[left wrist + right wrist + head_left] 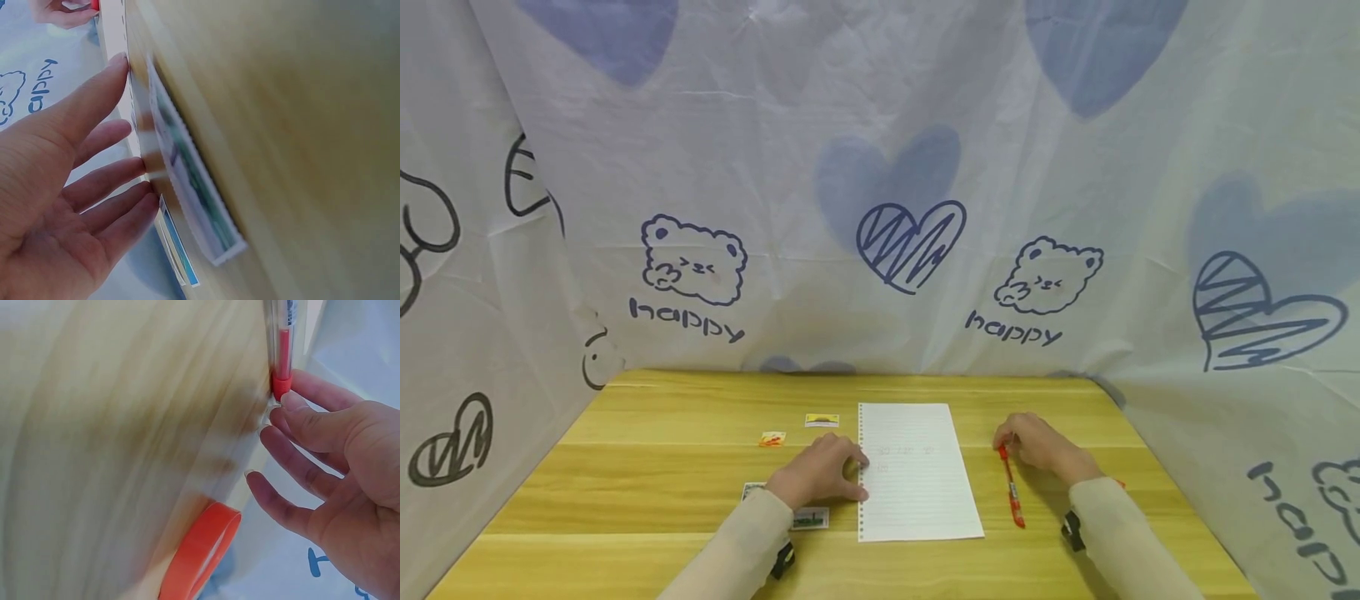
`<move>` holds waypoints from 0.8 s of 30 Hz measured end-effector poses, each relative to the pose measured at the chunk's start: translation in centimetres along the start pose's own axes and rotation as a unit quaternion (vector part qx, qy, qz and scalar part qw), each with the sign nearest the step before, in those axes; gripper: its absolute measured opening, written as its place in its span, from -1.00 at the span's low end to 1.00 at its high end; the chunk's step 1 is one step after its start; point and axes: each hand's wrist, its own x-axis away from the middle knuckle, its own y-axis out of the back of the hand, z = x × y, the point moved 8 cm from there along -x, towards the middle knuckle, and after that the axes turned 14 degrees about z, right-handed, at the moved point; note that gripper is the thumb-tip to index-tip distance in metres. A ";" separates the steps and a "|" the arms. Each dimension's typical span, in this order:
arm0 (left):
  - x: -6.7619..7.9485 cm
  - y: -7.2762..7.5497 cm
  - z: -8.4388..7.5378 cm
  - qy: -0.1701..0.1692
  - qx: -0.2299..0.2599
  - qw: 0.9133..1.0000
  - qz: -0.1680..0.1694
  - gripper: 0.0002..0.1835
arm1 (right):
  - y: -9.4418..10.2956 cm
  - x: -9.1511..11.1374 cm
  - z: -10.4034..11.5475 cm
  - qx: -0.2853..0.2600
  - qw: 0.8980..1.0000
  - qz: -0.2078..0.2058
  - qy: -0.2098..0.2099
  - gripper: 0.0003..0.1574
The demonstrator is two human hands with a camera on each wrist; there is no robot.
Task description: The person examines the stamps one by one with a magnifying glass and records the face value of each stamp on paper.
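Observation:
A lined sheet of paper point(921, 500) with punched holes down its left edge lies on the table, with faint red marks in its upper part. My left hand point(823, 471) rests at that holed edge, thumb and fingers spread apart and touching the paper. To the right of the sheet, a red pen point(1012, 493) with a clear barrel lies lengthwise. My right hand point(1033, 440) pinches the pen's far end between thumb and index finger; the other fingers are loosely bent, as the right wrist view shows.
A yellow stamp point(822, 420) and an orange stamp point(772, 438) lie left of the sheet. A green stamp point(810, 518) and another stamp point(751, 490) are partly under my left arm. An orange-red ring point(200, 556) is near my right hand. Printed white cloth point(790, 292) surrounds the wooden table point(647, 467).

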 end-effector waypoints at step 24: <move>2.1 3.8 3.0 0.006 0.005 0.999 -0.051 -0.58 | 2.7 5.4 -2.7 -0.095 0.983 -0.065 -0.140 -0.77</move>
